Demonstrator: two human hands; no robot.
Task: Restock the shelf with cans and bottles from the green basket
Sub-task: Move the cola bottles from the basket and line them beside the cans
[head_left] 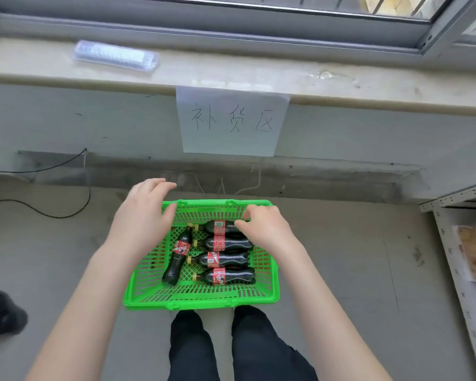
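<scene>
Left hand [143, 213] over far left corner of basket [201, 301], fingers loosely spread, holding nothing. Green slatted basket on floor, just before feet. Five bottles [226, 244] inside: dark cola, red labels, yellowish caps, all lying flat. Four in row, long axes left-right, caps left. Fifth bottle [179, 255] at left side, axis near-far, cap far. Right hand [264, 229] curled at base end of farthest bottle [217, 227]; gripping or only touching, cannot tell.

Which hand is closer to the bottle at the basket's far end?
Right. The right hand has its fingertips at the bottom end of that bottle. The left hand is over the far left corner of the basket, a little off the cap.
</scene>
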